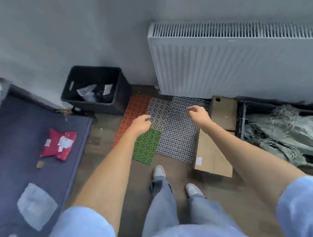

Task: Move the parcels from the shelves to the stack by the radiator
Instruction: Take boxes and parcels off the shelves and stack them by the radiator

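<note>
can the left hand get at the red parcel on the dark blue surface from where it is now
Probably yes. The left hand holds nothing and hovers over the coloured floor mats, while the red parcel lies in the open on the dark blue surface with nothing over it. It would likely need a sideways reach or lean.

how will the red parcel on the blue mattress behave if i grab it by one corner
The red parcel looks like a soft, crumpled poly bag, so it would probably sag rather than stay flat. It lies thin, so likely light. Its glossy film may slip in a loose pinch.
</note>
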Demonstrator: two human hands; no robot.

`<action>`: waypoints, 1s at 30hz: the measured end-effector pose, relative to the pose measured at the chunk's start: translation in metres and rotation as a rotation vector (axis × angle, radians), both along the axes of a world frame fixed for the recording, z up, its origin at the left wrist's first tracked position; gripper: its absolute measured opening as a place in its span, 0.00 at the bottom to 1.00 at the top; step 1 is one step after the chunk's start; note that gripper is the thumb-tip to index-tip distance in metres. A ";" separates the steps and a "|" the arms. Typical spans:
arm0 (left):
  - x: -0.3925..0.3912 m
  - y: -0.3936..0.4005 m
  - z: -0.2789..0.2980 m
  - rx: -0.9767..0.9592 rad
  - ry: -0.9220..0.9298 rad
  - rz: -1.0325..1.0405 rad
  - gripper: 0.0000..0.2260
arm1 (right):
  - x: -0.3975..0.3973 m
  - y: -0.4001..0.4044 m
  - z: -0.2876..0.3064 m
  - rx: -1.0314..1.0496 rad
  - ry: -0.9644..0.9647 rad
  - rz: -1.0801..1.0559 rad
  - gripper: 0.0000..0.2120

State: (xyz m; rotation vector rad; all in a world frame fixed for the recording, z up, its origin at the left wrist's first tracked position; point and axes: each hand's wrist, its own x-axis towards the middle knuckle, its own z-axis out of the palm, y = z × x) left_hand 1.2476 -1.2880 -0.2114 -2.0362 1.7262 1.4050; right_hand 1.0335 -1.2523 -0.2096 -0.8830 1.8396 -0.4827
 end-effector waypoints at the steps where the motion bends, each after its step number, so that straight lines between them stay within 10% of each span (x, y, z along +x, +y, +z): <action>1: 0.011 0.007 0.033 -0.031 0.029 0.068 0.20 | 0.011 -0.005 0.024 -0.041 0.005 0.094 0.17; 16: 0.261 0.233 0.396 -0.543 -0.103 0.689 0.17 | 0.314 0.064 0.364 -0.586 -0.323 1.085 0.15; 30: 0.469 0.469 0.492 -0.828 -0.493 0.869 0.15 | 0.570 0.236 0.498 -0.811 -0.584 1.312 0.14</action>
